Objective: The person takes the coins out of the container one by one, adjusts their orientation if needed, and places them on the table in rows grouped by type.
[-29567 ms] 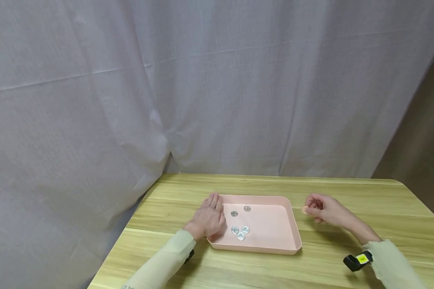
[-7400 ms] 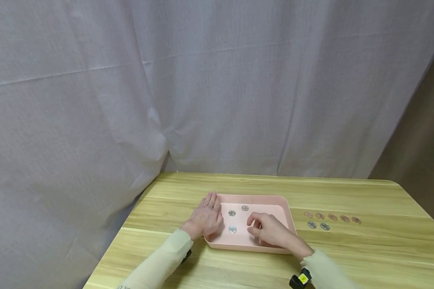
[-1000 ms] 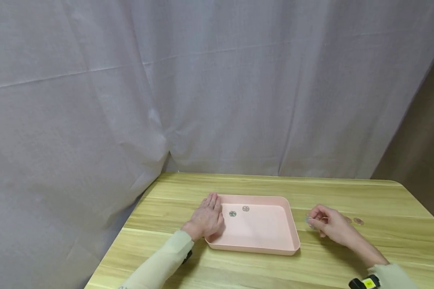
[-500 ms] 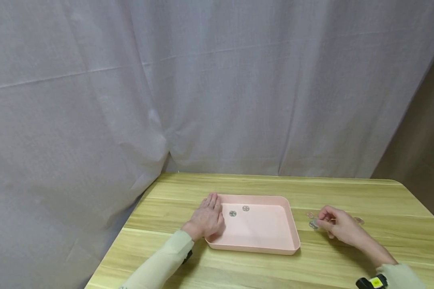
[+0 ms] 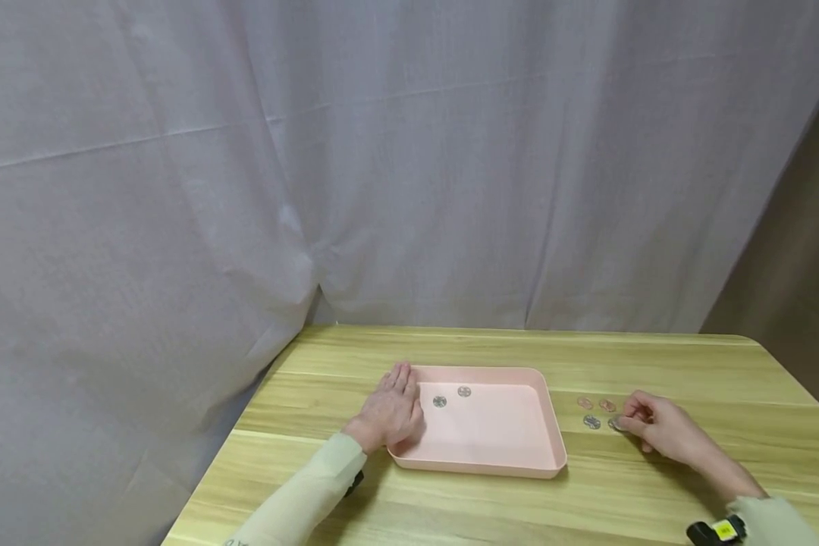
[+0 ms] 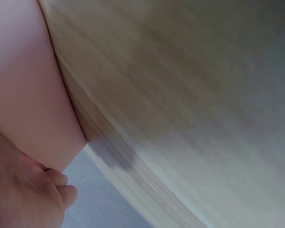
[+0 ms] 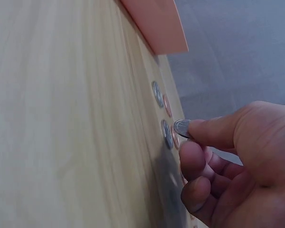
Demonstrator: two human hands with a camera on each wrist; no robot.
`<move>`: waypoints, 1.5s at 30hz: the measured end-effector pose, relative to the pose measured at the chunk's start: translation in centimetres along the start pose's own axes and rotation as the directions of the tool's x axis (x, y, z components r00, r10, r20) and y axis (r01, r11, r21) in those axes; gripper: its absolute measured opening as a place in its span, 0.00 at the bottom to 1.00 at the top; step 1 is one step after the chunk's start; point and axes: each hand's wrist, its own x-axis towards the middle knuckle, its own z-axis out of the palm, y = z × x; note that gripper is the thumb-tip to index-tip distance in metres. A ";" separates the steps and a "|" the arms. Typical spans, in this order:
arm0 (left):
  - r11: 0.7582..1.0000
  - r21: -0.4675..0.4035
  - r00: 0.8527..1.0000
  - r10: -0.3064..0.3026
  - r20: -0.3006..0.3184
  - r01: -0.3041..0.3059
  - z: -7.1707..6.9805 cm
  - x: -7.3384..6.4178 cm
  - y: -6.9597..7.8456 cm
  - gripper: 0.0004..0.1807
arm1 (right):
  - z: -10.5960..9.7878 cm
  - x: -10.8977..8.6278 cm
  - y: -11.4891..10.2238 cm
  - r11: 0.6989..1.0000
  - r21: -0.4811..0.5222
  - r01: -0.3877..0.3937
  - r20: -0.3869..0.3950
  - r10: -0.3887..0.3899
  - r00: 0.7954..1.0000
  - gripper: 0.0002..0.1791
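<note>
1. Let the left hand (image 5: 387,409) steady the tray (image 5: 505,428): its fingers lie straight over the left edge, clasping nothing, and light pressure should be enough.
2. The right hand (image 5: 665,428) pinches a silver coin (image 7: 182,128) between thumb and finger, seemingly just above the table (image 5: 478,508). Grip only the rim — that should leave the far edge free to touch down first.
3. Sight along the silver pair (image 7: 156,94) lying right of the tray; a spot in line with it looks best.
4. Stay clear of the copper coins (image 5: 585,403) just behind that pair. The right hand hides part of the row, so lower slowly — a nudge could skew it.
5. Release by lifting straight up, not sideways.
6. Leave the tray coins (image 5: 440,402), towards the far left corner, until this one lies flat.
</note>
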 end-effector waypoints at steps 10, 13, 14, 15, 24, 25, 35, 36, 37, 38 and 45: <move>1.000 0.001 1.000 0.003 -0.003 -0.003 -0.2 0.0 0.0 0.34 | -1.1 -0.5 1.3 0.996 -0.071 -0.053 0.007 0.054 0.999 0.07; 1.000 0.000 1.000 0.002 -0.001 -0.002 -0.2 0.0 0.0 0.34 | -1.3 -0.6 1.7 0.995 -0.076 -0.058 0.007 0.059 0.998 0.08; 1.000 0.004 1.000 0.000 0.001 0.000 -0.2 0.0 0.0 0.34 | -1.4 -0.5 1.8 0.995 -0.074 -0.062 0.007 0.063 0.998 0.08; 1.000 0.008 1.000 0.000 0.001 0.000 -0.2 0.1 0.0 0.34 | -1.5 -0.5 2.0 0.995 -0.076 -0.066 0.009 0.066 0.998 0.08; 1.000 0.024 1.000 -0.002 0.006 0.002 -0.2 0.1 0.0 0.34 | -2.0 -0.5 2.7 0.990 -0.117 -0.083 0.011 0.085 0.996 0.11; 1.000 0.025 1.000 -0.003 0.005 0.002 -0.2 0.1 0.0 0.34 | -2.0 -0.4 2.7 0.990 -0.117 -0.082 0.012 0.084 0.996 0.10; 1.000 0.011 1.000 -0.006 0.003 0.006 -0.1 0.0 0.1 0.34 | -2.1 -0.2 2.8 0.985 -0.149 -0.084 0.042 0.091 0.995 0.07; 1.000 0.008 1.000 -0.007 0.004 0.007 -0.2 0.0 0.1 0.34 | -2.1 -0.1 2.7 0.984 -0.161 -0.081 0.043 0.089 0.995 0.07; 1.000 0.008 1.000 -0.008 0.006 0.008 -0.2 0.0 0.1 0.34 | -2.0 -0.1 2.6 0.982 -0.173 -0.077 0.042 0.085 0.995 0.06; 1.000 0.007 1.000 -0.010 0.007 0.010 -0.3 0.0 0.1 0.34 | -2.0 -0.1 2.5 0.981 -0.180 -0.072 0.041 0.081 0.996 0.06; 1.000 0.019 1.000 -0.007 0.016 0.006 -0.2 0.1 0.0 0.34 | -2.0 -0.3 2.4 0.980 -0.186 -0.067 0.040 0.075 0.996 0.05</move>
